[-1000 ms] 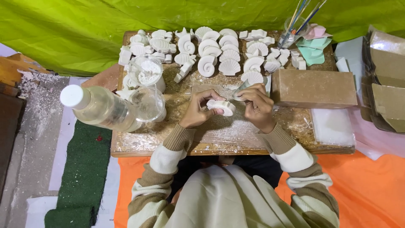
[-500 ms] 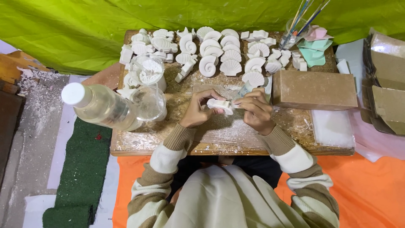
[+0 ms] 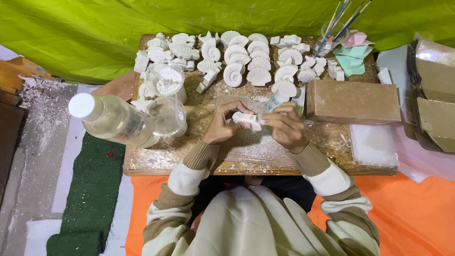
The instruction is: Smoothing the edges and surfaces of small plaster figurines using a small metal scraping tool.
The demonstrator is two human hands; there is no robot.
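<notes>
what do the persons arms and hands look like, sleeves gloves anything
Both arms wear long knitted sleeves in wide brown and cream stripes with ribbed brown cuffs at the wrists. The left hand and right hand are bare: no gloves, and no rings or watch visible.

A small cast piece (image 3: 247,119) is held between the left hand (image 3: 219,127) and the right hand (image 3: 285,127) above the middle of the bench (image 3: 189,161), with a scraper (image 3: 273,101) gripped in the right hand just behind it. Rows of shell casts (image 3: 246,59) are laid along the far edge of the bench, a jar of brushes (image 3: 332,40) is stood at the far right, and a block (image 3: 353,102) is placed right of the hands. Two cups (image 3: 168,99) are set at the left, one behind the other, and a bottle (image 3: 113,121) is seen left of the nearer cup.
</notes>
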